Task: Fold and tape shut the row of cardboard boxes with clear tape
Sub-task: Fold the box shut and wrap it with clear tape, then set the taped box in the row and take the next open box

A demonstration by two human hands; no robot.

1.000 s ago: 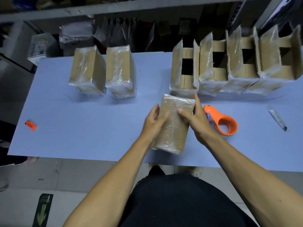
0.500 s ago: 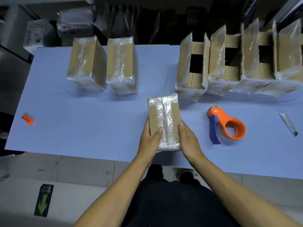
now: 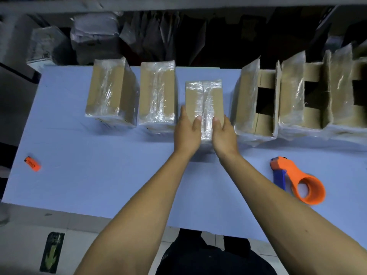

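Note:
A taped-shut cardboard box (image 3: 202, 98) stands in the row, between two sealed boxes on its left (image 3: 111, 94) (image 3: 157, 96) and open boxes on its right (image 3: 256, 104). My left hand (image 3: 186, 132) holds its near left side, thumb on top. Gripping the near right side in the same way is my right hand (image 3: 224, 133). An orange tape dispenser (image 3: 297, 179) lies on the table to the right of my right forearm.
The blue table (image 3: 99, 175) carries an orange lighter (image 3: 32, 164) near its left edge. More open boxes (image 3: 297, 96) continue the row to the far right. Shelving with wrapped parcels (image 3: 93, 32) stands behind the table. Floor shows below the near edge.
Both hands carried the sealed box from the near middle of the table away from me into the gap in the row, beside the second sealed box.

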